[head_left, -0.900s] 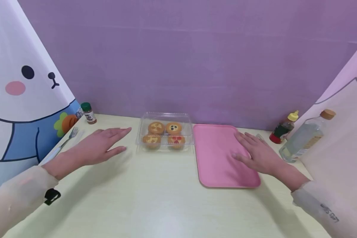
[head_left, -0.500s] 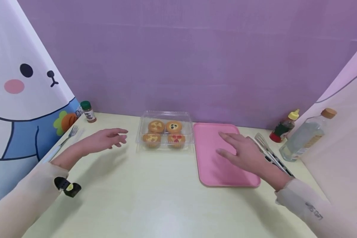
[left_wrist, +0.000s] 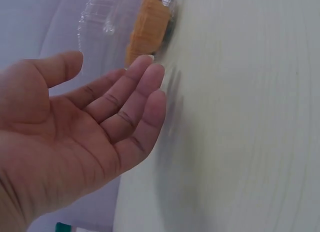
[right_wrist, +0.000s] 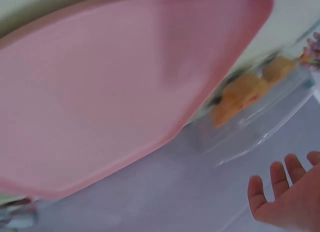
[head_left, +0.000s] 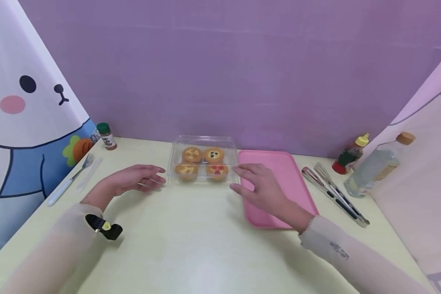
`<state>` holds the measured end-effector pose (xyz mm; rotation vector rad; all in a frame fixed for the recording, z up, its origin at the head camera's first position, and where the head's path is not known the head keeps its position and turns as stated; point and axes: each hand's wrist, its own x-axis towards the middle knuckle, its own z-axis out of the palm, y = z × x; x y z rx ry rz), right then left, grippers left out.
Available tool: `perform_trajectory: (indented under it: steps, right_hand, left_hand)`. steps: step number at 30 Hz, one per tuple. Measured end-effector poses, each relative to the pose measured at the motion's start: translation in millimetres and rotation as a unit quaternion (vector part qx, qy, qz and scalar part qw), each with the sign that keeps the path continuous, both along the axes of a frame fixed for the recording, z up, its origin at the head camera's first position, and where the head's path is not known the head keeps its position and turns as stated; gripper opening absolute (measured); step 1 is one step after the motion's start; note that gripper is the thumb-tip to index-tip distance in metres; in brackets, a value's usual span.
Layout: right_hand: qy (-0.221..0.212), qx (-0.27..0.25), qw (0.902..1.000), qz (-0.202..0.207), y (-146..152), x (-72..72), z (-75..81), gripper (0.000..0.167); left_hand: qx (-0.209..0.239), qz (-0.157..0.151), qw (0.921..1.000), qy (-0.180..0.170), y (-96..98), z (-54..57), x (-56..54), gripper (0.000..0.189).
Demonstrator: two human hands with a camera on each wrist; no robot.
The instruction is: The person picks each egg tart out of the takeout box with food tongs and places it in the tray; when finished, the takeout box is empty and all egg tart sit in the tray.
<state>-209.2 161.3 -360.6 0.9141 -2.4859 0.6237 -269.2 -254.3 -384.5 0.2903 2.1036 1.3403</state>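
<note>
A clear plastic box (head_left: pixel 206 141) of several muffins (head_left: pixel 192 154) sits at the back middle of the table in the head view. My left hand (head_left: pixel 134 179) hovers just left of the box, holding nothing, its fingers loosely bent toward it. In the left wrist view that palm (left_wrist: pixel 65 137) faces the camera, with the box beyond the fingertips. My right hand (head_left: pixel 261 188) is over the left part of a pink tray (head_left: pixel 297 192), fingertips right at the box's right edge in the head view. Its fingers are spread and hold nothing.
Metal tongs (head_left: pixel 336 198) lie right of the tray, near a yellow-capped sauce bottle (head_left: pixel 349 155) and a corked clear bottle (head_left: pixel 375 169). A fork (head_left: pixel 73 177) and a green-capped seasoning jar (head_left: pixel 107 139) are on the left. A purple backdrop (head_left: pixel 220 81) stands behind.
Both hands have moved inward toward the muffin box, the right one sweeping left across the tray. The tongs, earlier mostly hidden by the right arm, now show fully.
</note>
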Motion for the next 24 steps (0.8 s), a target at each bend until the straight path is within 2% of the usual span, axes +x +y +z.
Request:
perform_trajectory:
  steps: [4, 8, 19, 24]
  right_hand:
    - [0.033, -0.028, 0.9988, 0.022, -26, -3.4, -4.3, 0.046]
    - [0.032, -0.034, 0.9987, 0.022, -48, -3.3, -6.3, 0.041]
    - [0.046, -0.038, 0.9981, -0.011, -86, -10.1, -21.8, 0.036]
    - [0.037, -0.021, 0.9984, -0.038, -103, -9.8, -23.7, 0.035]
  left_hand:
    - [0.027, 0.011, 0.9995, -0.014, 5.6, -5.8, -6.0, 0.058]
    - [0.054, 0.013, 0.9982, -0.024, 7.5, -10.6, -8.5, 0.057]
    - [0.083, 0.008, 0.9962, -0.026, 9.3, -18.3, -7.1, 0.056]
    - [0.099, 0.01, 0.9946, -0.028, 13.4, -22.1, -8.1, 0.054]
